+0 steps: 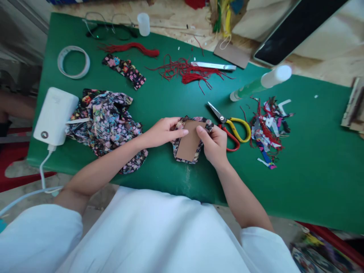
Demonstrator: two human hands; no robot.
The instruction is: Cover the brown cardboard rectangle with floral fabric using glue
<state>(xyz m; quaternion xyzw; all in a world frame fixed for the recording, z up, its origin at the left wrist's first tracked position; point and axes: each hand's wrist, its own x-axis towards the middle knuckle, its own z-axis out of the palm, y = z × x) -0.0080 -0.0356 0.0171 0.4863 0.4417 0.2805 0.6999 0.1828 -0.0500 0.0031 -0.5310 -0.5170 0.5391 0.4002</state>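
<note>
Between my hands is a small brown cardboard piece [189, 142] with dark floral fabric [186, 161] folded around its edges. My left hand [165, 132] grips its upper left edge, thumb lying on the card and fingers mostly behind. With its thumb pressed on the upper right, my right hand [214, 144] pinches the same piece. Scissors [231, 129] with one yellow and one red handle lie just beyond my right hand, blades apart. A crumpled heap of floral fabric [110, 117] lies beside my left forearm.
A white power bank [55, 115] with a cable and a tape roll [73, 62] are on the left. Red threads [176, 70], a metal cutter [214, 66] and glasses [109, 28] lie farther back. A glue bottle [260, 83] and scrap pile [270, 129] are at right.
</note>
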